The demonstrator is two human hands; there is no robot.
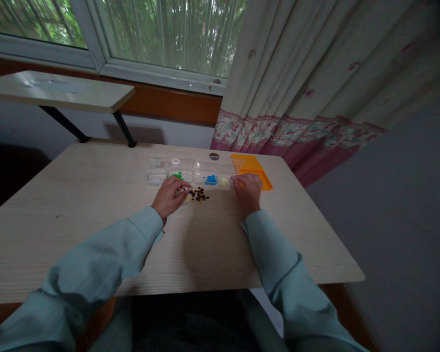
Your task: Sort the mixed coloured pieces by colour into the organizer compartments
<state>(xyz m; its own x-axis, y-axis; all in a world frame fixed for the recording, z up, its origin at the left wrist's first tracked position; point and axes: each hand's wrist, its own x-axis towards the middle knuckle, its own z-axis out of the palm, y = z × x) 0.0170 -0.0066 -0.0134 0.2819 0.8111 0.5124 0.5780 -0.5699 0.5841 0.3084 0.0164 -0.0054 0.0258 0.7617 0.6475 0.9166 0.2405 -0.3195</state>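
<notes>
A pile of tiny dark brown pieces (200, 194) with a few yellow ones lies on the desk. My left hand (169, 196) is at the pile's left side, thumb and fingers curled together; whatever they hold is too small to make out. Behind it stands a clear plastic compartment box (193, 169). Separate compartments hold green pieces (178, 175), blue pieces (210, 179) and pale yellow pieces (224, 182). Over the box's right end, beside the pale yellow pieces, my right hand (247, 192) has its fingertips pinched; anything between them is hidden.
An orange tray (266, 181) lies partly behind my right hand. A raised shelf (95, 95) on black legs stands at the desk's back left. The wooden desk (132, 244) ends near a curtain (278, 122) and a wall at the right.
</notes>
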